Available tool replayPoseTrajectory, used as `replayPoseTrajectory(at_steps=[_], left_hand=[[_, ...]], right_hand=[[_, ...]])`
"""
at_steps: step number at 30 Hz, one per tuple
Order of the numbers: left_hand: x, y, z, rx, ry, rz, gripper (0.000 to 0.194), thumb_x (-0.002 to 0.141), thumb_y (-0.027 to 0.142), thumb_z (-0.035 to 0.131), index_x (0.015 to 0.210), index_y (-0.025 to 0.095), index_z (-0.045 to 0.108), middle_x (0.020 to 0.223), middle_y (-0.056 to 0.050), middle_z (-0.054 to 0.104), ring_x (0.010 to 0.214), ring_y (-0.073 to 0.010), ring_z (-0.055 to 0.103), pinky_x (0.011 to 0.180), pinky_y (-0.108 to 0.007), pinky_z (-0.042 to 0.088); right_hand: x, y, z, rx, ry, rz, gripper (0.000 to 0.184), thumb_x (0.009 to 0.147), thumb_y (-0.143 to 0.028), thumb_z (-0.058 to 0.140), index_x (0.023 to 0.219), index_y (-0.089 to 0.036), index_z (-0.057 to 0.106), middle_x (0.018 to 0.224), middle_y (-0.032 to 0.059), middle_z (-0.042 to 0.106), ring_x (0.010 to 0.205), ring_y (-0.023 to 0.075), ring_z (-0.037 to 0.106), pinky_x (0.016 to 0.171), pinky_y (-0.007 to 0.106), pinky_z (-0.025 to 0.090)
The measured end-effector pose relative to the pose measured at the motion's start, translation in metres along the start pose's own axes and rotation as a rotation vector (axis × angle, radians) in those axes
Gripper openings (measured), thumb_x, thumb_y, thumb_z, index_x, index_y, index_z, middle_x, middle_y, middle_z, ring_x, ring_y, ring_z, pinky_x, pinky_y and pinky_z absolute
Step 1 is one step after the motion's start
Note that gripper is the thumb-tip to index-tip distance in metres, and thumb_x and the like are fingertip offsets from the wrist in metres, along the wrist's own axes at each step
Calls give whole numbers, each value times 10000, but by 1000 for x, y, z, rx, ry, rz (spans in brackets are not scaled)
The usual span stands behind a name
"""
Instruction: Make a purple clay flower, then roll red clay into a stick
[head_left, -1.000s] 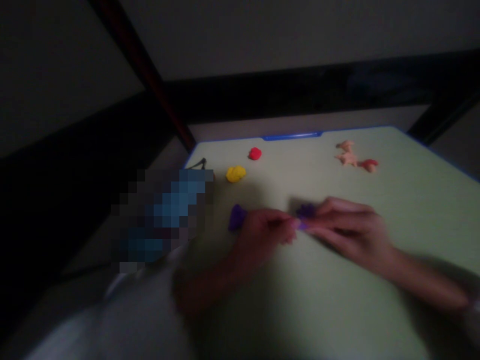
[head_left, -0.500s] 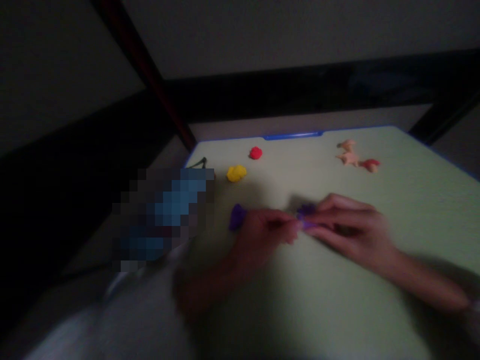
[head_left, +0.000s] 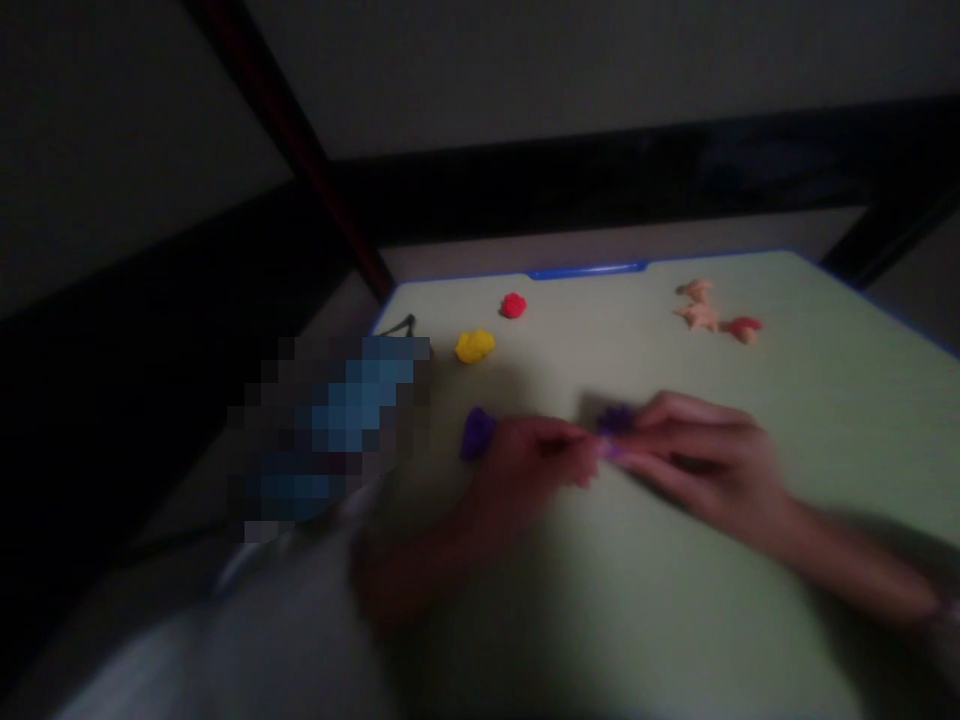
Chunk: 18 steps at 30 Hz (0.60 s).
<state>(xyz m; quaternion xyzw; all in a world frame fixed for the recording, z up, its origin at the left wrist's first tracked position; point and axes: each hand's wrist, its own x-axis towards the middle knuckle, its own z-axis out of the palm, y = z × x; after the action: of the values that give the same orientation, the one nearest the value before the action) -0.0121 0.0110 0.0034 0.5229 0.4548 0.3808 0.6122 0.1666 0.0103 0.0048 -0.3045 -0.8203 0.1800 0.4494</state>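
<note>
My left hand (head_left: 529, 465) and my right hand (head_left: 705, 450) meet fingertip to fingertip over the pale board. Between their pinched fingers is a small piece of purple modelling clay (head_left: 611, 449), mostly covered by the fingers. Just beyond the right fingertips lies a purple clay shape (head_left: 616, 417) with a lobed edge; whether it joins the pinched piece I cannot tell. A larger purple clay lump (head_left: 478, 434) sits beside the left hand, partly behind it.
A yellow lump (head_left: 475, 346) and a red lump (head_left: 513, 305) rest on the board (head_left: 750, 620) toward its far left. Peach-coloured pieces (head_left: 699, 316) and a red-and-peach piece (head_left: 745, 329) lie far right. A blurred-out blue area (head_left: 352, 410) borders the left edge.
Both hands stay almost where they were, fingertips still together on the purple clay. The whole view has shifted very slightly.
</note>
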Motion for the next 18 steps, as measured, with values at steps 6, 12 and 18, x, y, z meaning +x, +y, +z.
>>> replayPoseTrajectory(at_steps=[6,12,18], left_hand=[[0,3,0,-40,-3,-13,257,727,313,626,550,128,632,530,-10,582,521,-98,480,552,-234,388],[-1,1,0,2,-15,-8,126,687,230,665,595,144,669,533,16,590,523,-88,496,540,-209,395],[-1,3,0,17,-50,-5,174,668,216,682,518,134,646,494,10,574,503,-91,494,521,-211,383]], right_hand=[[-1,0,2,6,45,17,135,806,-174,631,884,-208,736,688,26,614,538,91,553,426,202,404],[-1,1,2,-2,18,14,119,797,-173,642,872,-150,731,705,43,618,547,91,557,425,196,409],[0,-1,2,32,-37,-8,150,820,-181,616,907,-126,725,707,47,606,538,83,539,432,193,414]])
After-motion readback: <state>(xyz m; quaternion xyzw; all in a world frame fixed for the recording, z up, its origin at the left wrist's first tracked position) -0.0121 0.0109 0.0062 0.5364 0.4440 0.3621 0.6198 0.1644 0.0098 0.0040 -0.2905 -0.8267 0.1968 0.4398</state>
